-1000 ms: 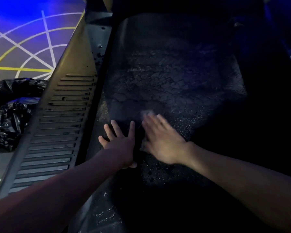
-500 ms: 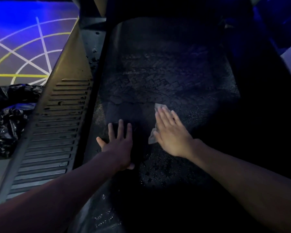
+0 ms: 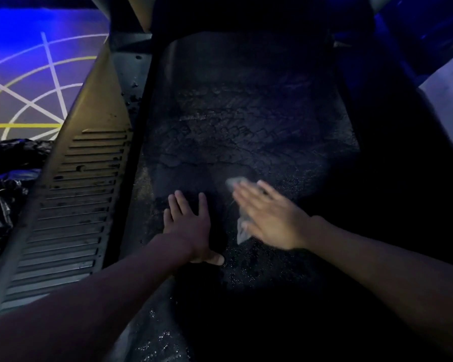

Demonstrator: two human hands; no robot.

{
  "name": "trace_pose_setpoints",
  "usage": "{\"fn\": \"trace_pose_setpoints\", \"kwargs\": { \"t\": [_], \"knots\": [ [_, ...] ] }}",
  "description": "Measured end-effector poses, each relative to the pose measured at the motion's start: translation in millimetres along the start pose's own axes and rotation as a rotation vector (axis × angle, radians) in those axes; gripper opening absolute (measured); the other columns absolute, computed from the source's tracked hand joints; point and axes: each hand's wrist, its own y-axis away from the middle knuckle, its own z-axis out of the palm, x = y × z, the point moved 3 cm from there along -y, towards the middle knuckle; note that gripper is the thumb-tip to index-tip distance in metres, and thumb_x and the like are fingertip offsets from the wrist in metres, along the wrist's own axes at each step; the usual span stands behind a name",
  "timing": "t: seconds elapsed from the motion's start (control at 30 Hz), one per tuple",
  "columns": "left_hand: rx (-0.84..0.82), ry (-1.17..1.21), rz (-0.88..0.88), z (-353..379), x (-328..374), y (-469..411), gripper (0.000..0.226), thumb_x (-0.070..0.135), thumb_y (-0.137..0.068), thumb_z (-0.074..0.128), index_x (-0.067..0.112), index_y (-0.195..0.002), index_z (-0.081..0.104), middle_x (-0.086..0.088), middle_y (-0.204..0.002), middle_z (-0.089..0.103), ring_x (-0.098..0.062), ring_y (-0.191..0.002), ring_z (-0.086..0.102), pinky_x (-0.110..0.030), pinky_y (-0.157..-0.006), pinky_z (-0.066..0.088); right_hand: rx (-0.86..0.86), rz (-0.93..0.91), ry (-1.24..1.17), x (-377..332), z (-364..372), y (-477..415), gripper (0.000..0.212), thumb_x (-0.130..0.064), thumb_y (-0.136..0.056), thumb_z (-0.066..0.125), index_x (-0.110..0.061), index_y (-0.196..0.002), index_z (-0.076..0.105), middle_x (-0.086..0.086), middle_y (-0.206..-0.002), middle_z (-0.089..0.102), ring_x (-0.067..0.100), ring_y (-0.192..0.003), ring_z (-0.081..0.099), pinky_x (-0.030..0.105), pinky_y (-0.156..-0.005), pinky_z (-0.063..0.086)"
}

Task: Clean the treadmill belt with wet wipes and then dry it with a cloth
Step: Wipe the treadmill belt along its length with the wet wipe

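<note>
Mostly under right fingers: wipe

The right hand is blurred, its fingers smeared. The wipe is mostly covered by that hand; only a blurred corner past the fingertips and a strip by the thumb are seen. The belt's near end and right side are lost in darkness, and a patch is hidden under the left hand. The bag is cut by the left edge; a pale object cut by the right edge cannot be identified.
</note>
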Motion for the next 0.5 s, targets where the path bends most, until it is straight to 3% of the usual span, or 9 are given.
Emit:
{"fn": "trace_pose_setpoints", "kwargs": {
  "t": [0.07,0.17,0.3,0.43,0.5],
  "knots": [
    [0.021,-0.017,-0.018,2,2,-1,0.146,0.061,-0.066,0.079,0.011,-0.145,-0.033,-0.040,-0.141,-0.037,-0.051,-0.137,-0.030,-0.056,-0.119,-0.002,-0.016,0.136,-0.015,10,-2,0,0.068,-0.047,-0.103,0.018,-0.005,-0.157,0.009,0.013,-0.165,0.000,0.023,-0.153,-0.009,0.046,-0.122,-0.003],
    [0.024,-0.043,-0.035,3,5,-3,0.144,0.058,-0.068,0.079,0.009,-0.144,-0.034,-0.042,-0.140,-0.036,-0.053,-0.136,-0.028,-0.058,-0.118,0.000,-0.001,0.171,-0.069,-1,-6,-5,0.072,-0.045,-0.097,0.014,-0.006,-0.157,0.003,0.013,-0.165,-0.008,0.023,-0.152,-0.015,0.047,-0.123,-0.007],
    [0.007,-0.072,-0.062,2,11,-5,0.144,0.056,-0.069,0.080,0.006,-0.145,-0.032,-0.045,-0.140,-0.033,-0.056,-0.137,-0.024,-0.060,-0.117,0.001,0.012,0.287,-0.164,-6,0,-5,0.076,-0.050,-0.091,-0.009,-0.006,-0.152,-0.016,0.012,-0.163,-0.019,0.020,-0.149,-0.024,0.040,-0.123,-0.009],
    [0.036,-0.112,-0.015,-1,12,-5,0.145,0.051,-0.067,0.083,0.001,-0.146,-0.027,-0.041,-0.145,-0.030,-0.052,-0.140,-0.023,-0.056,-0.119,0.002,0.043,0.193,-0.091,9,7,3,0.074,-0.049,-0.097,-0.012,-0.001,-0.152,-0.005,0.015,-0.162,-0.010,0.025,-0.152,-0.012,0.044,-0.124,-0.002],
    [0.069,-0.167,0.117,-4,16,-5,0.144,0.046,-0.066,0.085,0.002,-0.147,-0.026,-0.029,-0.150,-0.034,-0.040,-0.143,-0.025,-0.047,-0.121,0.001,0.065,0.314,-0.126,30,0,2,0.074,-0.050,-0.095,-0.016,-0.003,-0.151,-0.004,0.014,-0.163,-0.005,0.026,-0.152,-0.008,0.043,-0.124,-0.003]
  ]
}}
